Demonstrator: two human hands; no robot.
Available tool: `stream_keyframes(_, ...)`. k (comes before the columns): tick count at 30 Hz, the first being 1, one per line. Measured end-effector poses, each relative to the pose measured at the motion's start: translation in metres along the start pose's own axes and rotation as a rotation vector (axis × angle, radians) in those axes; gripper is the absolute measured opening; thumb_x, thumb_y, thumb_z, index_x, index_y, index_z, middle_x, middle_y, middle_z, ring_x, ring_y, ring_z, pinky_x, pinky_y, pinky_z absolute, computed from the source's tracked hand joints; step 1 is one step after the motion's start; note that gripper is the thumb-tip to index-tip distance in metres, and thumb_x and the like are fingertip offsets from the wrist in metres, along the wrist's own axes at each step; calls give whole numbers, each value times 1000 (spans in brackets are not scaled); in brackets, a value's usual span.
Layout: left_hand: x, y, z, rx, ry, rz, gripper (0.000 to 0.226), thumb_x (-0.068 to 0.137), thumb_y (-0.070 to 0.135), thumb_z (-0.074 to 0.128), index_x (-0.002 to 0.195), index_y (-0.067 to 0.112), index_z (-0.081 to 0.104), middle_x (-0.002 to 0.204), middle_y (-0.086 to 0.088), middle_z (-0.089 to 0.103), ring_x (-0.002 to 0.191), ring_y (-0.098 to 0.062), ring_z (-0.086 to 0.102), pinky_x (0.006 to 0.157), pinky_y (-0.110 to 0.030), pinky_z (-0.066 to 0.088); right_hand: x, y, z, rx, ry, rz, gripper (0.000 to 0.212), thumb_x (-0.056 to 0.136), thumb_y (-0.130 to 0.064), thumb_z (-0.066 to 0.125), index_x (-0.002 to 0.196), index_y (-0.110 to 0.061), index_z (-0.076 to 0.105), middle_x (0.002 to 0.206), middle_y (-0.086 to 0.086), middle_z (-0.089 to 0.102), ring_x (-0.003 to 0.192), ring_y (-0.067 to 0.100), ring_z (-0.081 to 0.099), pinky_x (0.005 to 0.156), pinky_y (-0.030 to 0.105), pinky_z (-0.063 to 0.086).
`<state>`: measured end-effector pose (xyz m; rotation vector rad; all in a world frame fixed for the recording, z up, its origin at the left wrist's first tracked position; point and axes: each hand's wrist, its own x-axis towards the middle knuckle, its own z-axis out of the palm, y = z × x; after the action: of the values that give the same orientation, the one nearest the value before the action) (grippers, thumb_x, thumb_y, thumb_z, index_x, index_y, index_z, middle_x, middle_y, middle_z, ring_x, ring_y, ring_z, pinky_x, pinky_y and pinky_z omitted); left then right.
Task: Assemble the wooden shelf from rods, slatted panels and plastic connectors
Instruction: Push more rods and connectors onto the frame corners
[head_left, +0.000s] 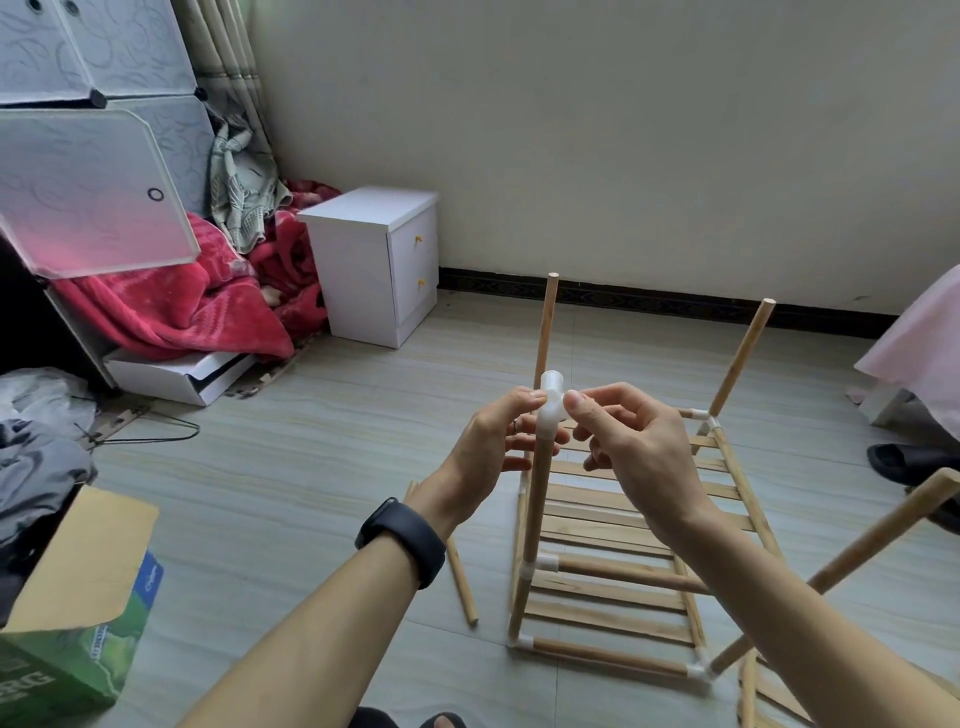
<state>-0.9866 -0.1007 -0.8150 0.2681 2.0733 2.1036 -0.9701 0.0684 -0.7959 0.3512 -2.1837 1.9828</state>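
A half-built wooden shelf stands on the floor, with a slatted panel (608, 519) low down and upright rods at its corners. A white plastic connector (551, 397) sits on top of the near-left upright rod (535, 509). My left hand (493, 441) pinches the connector from the left. From the right, my right hand (628, 441) pinches it between thumb and forefinger. Two far rods (546, 322) (743, 358) stand bare-topped, and a near-right rod (852, 561) leans outward.
A loose rod (460, 577) lies on the floor left of the shelf. More slats (769, 691) lie at the lower right. A cardboard box (78, 597) sits at the lower left, a white bedside cabinet (379, 265) and red blankets behind.
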Motion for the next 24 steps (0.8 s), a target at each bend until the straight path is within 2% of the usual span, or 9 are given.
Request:
stream_keyframes(4, -2, 1, -3, 6, -17, -19, 54, 88, 65, 47, 114, 23, 68, 100, 0, 76, 97, -17, 71, 87, -37, 49, -2, 10, -4, -37, -35, -20, 42, 86, -52, 73, 100, -13, 69, 76, -8, 71, 66, 8, 65, 59, 24, 52)
stream_keyframes(6, -4, 2, -12, 42, -37, -32, 53, 89, 66, 47, 114, 24, 67, 104, 3, 75, 98, -11, 70, 85, -34, 47, -2, 24, -10, -93, -90, -22, 51, 78, -58, 75, 101, -14, 66, 76, -4, 69, 63, 8, 61, 57, 23, 51)
stream_keyframes(8, -8, -3, -27, 42, -25, -66, 56, 89, 69, 45, 111, 23, 68, 106, 3, 75, 101, -12, 70, 86, -36, 47, 0, 42, -15, -255, -177, 37, 65, 67, -72, 70, 105, -20, 65, 84, 0, 69, 69, 10, 64, 59, 23, 53)
stream_keyframes(10, -14, -18, -49, 26, 83, -137, 57, 88, 69, 46, 109, 22, 70, 105, 1, 76, 100, -17, 71, 88, -39, 50, -1, 65, -18, -523, -336, 118, 76, 61, -85, 62, 113, -30, 61, 104, -6, 67, 83, 5, 64, 66, 19, 53)
stream_keyframes(12, -22, -47, -74, 81, 247, -238, 51, 94, 60, 51, 111, 16, 69, 105, -2, 76, 93, -19, 71, 83, -36, 49, -4, 95, -14, -785, -528, 160, 83, 65, -91, 57, 129, -39, 53, 132, -10, 57, 108, -1, 56, 86, 19, 51)
stream_keyframes(15, -43, -112, -114, 226, 408, -428, 28, 101, 38, 57, 108, 12, 63, 105, -7, 71, 87, -18, 63, 64, -23, 44, -12, 137, -1, -1074, -683, 150, 74, 84, -82, 46, 148, -46, 38, 159, -9, 31, 143, 16, 30, 117, 43, 35)
stream_keyframes(17, -67, -160, -140, 367, 443, -551, 18, 100, 35, 58, 104, 17, 61, 104, -2, 68, 97, -22, 61, 70, -27, 45, -14, 155, 9, -1166, -702, 148, 70, 88, -80, 32, 149, -47, 36, 164, -9, 23, 149, 19, 20, 120, 46, 28)
stream_keyframes(20, -113, -227, -169, 584, 408, -770, 17, 99, 34, 55, 107, 19, 59, 108, -1, 62, 104, -23, 58, 84, -30, 44, -16, 172, 20, -1199, -721, 182, 79, 84, -80, 13, 151, -45, 37, 164, 1, 21, 149, 28, 20, 121, 48, 24)
stream_keyframes(24, -169, -298, -178, 721, 294, -1066, 18, 96, 31, 52, 110, 21, 54, 131, -7, 51, 113, -27, 54, 95, -35, 46, -14, 185, 32, -1236, -663, 163, 74, 88, -76, 13, 152, -46, 35, 165, 8, 17, 148, 34, 24, 120, 50, 24)
